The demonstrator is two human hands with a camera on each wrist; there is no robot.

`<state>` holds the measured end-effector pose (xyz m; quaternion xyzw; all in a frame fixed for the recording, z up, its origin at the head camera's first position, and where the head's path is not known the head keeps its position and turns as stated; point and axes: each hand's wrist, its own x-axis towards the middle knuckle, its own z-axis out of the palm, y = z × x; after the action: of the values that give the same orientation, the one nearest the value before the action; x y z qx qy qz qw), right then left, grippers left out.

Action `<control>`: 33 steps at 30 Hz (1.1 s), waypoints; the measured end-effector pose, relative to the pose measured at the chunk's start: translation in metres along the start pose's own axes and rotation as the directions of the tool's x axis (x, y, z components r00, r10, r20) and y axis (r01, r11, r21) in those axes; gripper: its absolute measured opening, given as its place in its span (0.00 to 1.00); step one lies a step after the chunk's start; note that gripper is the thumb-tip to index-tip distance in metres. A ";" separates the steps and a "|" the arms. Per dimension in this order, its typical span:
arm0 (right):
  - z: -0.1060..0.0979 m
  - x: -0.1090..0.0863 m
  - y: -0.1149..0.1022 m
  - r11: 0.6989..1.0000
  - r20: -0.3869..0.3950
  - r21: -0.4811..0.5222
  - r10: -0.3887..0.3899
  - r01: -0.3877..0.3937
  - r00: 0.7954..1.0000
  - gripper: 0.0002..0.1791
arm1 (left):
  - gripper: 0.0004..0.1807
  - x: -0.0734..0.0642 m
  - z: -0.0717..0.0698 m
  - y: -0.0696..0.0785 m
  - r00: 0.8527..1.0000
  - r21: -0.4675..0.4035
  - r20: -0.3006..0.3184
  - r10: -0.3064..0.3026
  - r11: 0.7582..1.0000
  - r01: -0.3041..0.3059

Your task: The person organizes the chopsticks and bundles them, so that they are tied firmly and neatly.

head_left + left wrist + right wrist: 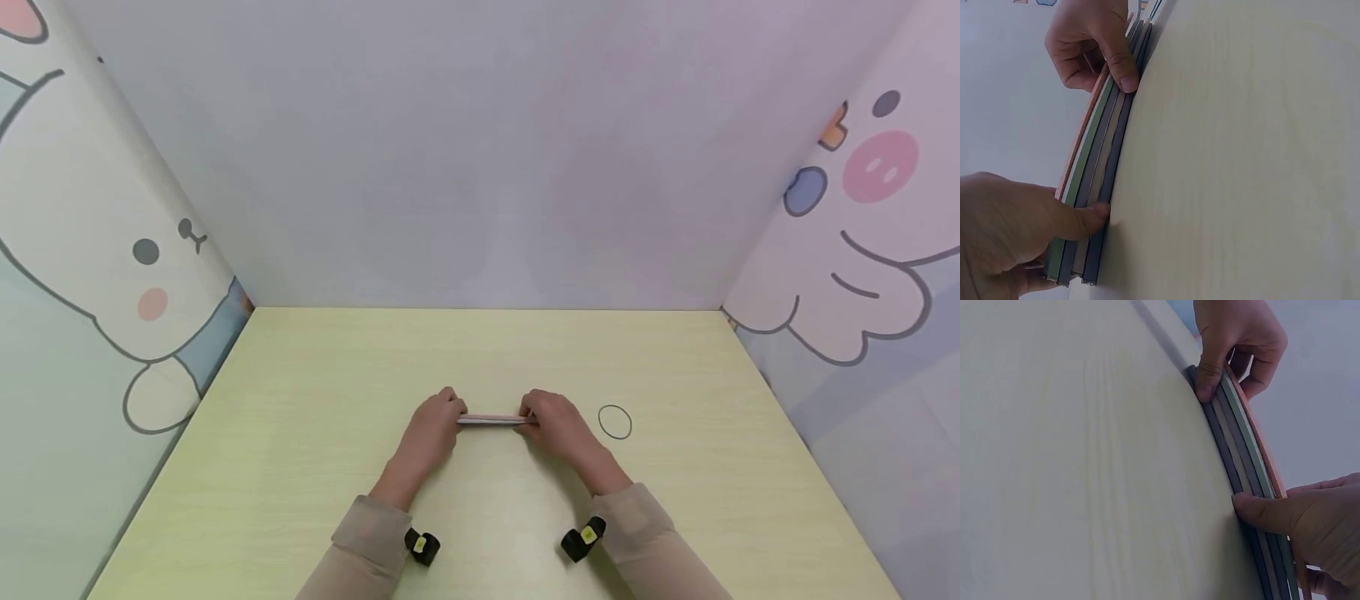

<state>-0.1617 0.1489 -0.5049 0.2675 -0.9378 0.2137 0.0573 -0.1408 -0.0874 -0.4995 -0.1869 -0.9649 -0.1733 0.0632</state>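
A slim stack of thin flat pieces lies across the middle of the table between my hands. Its edges show orange, green, grey, beige and dark blue layers in the left wrist view, where the stack rests close to the tabletop. My left hand pinches the left end, thumb on the near side and fingers behind. At the right end my right hand grips it the same way, its thumb pressed across the layers in the right wrist view. What kind of pieces these are cannot be told.
Right of my right hand, a thin dark loop lies on the pale wooden table. A plain wall rises behind, and side panels with cartoon animals flank the table. Black wrist cameras sit by both sleeves.
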 end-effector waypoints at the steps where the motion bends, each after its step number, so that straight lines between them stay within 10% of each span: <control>1: -0.001 0.000 0.000 1.000 0.004 0.011 0.017 -0.017 1.000 0.12 | 0.11 0.000 0.000 0.000 1.000 0.001 -0.006 -0.004 1.000 0.004; 33: 0.008 -0.001 -0.004 0.979 -0.008 -0.168 -0.118 0.115 0.993 0.09 | 0.15 -0.004 0.009 -0.003 0.998 0.182 0.036 0.060 0.981 -0.065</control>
<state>-0.1587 0.1427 -0.5103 0.3142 -0.9346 0.1328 0.1004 -0.1383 -0.0880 -0.5095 -0.2131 -0.9712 -0.0791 0.0707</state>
